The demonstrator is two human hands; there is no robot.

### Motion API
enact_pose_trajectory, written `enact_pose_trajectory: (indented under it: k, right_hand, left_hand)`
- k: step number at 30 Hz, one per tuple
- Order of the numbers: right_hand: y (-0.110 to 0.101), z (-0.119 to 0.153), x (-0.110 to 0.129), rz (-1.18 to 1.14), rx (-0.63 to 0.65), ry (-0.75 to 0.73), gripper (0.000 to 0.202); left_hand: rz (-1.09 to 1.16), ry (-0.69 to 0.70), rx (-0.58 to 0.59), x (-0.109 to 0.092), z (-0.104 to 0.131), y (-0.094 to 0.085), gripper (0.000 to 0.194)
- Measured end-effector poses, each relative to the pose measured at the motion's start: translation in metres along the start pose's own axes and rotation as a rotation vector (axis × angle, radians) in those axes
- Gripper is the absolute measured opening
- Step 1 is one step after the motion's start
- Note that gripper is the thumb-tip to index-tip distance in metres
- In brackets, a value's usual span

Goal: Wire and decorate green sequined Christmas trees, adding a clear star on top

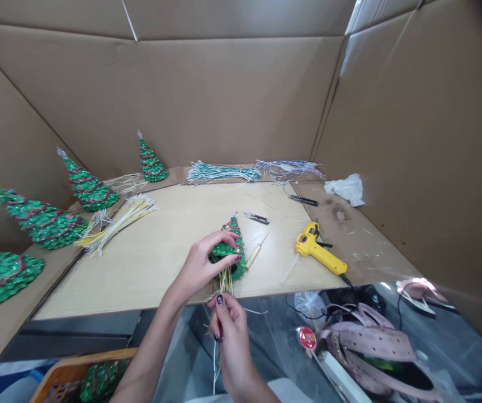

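left hand (211,256) curved round small green tree (241,250), holding it. tree sits at near edge of table (174,229), tip pointing away. right hand (229,322) pinching thin wires (226,281) that come out of tree's bottom. pointy tool (254,256) just beside tree. yellow glue gun (324,257) farther right.

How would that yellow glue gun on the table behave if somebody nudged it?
The yellow glue gun lies on its side, so it would probably slide rather than roll. Its dark cord, trailing from the handle, might tug against the push. The pale stick jutting out might catch.
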State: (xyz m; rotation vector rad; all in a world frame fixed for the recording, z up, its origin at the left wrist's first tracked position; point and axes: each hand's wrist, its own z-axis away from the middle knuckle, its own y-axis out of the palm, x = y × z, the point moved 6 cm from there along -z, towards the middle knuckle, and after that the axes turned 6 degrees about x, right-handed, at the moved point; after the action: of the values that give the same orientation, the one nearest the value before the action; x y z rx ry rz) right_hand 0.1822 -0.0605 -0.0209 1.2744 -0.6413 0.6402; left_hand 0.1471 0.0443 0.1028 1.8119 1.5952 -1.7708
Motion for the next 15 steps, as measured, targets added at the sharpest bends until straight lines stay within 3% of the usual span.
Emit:
enact_pose_trajectory:
  k: [15]
  right_hand:
    - [-0.0016,-0.0033,0.0038,-0.011,0.033,0.004,0.05]
  left_hand:
    - [-0.021,0.056,-0.043,-0.0023,-0.0002,-0.0037,0.009]
